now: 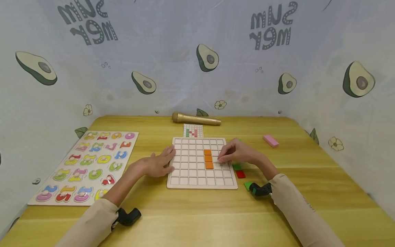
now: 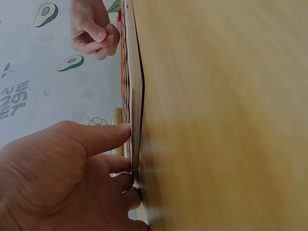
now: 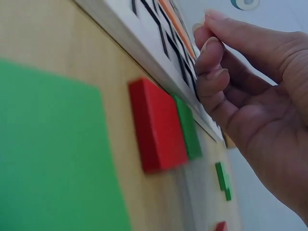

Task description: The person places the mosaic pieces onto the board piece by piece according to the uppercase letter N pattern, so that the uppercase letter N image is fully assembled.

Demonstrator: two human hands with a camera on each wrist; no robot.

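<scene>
My left hand (image 1: 160, 163) rests along the left edge of a pale wooden grid board (image 1: 188, 183). Its thumb (image 2: 108, 137) lies at the board's rim, with the other fingers spread below. Over the board's right side, my right hand (image 1: 237, 152) has thumb and fingertips drawn together in a pinch. A small orange-red piece (image 2: 105, 43) shows at those fingertips, mostly hidden by them. Three orange tiles (image 1: 208, 158) stand in one column of the grid, just left of the right hand.
Green tiles (image 1: 248, 186) and a red tile (image 1: 240, 174) lie right of the board. A pattern card (image 1: 193, 126) and gold microphone (image 1: 197, 119) are behind it. A number puzzle (image 1: 129, 156) lies left, a pink block (image 1: 271, 141) right. Patterned cloth (image 1: 172, 48) surrounds the table.
</scene>
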